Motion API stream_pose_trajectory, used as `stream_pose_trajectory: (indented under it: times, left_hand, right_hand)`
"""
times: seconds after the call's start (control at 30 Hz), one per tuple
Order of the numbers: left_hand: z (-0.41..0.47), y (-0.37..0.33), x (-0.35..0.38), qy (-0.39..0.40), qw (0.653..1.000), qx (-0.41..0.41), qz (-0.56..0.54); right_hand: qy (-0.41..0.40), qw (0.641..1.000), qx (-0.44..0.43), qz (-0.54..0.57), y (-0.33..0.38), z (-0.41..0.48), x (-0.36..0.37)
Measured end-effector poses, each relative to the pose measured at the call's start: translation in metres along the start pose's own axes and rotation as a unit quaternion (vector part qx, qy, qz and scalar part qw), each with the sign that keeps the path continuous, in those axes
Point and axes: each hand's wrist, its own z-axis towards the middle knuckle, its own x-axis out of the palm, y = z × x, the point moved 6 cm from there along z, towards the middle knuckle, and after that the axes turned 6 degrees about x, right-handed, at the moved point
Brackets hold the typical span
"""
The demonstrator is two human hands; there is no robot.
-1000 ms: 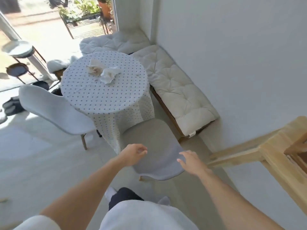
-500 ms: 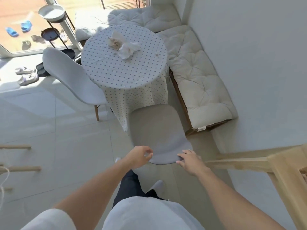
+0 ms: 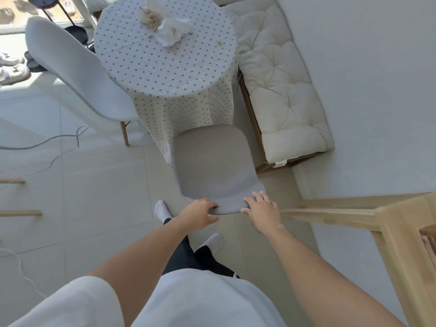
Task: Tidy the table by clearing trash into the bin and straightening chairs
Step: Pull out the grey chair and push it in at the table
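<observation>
Now your left hand (image 3: 199, 214) and right hand (image 3: 262, 212) curl their fingers over the near top edge of the grey chair (image 3: 213, 166), tucked against the dotted round table (image 3: 165, 57); crumpled trash (image 3: 165, 27) lies at its far side.

Pale greys, creams and one dotted cloth

The tablecloth (image 3: 165, 67) is white with small grey ring dots all over; on it lie crumpled white and beige tissues (image 3: 165, 27). Just below the cloth stands a grey chair (image 3: 212, 168), and to the cloth's left a lighter, bluish-white chair (image 3: 77, 72) with tan wooden legs. To its right runs a cream tufted cushion (image 3: 278, 86). The floor (image 3: 99, 190) around the cloth is pale grey tile.
</observation>
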Motion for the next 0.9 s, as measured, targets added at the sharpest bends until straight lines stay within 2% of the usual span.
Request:
stream_pose_trajectory:
  times: [0.5, 0.9]
  left_hand:
    - [0.014, 0.007, -0.026, -0.015, 0.998, -0.004, 0.055]
    - [0.037, 0.042, -0.088, -0.077, 0.996, -0.031, -0.015]
  right_hand:
    - [-0.016, 1.0, 0.016, 0.001, 0.011, 0.015, -0.013]
    - [-0.017, 1.0, 0.011, -0.003, 0.058, 0.067, -0.058]
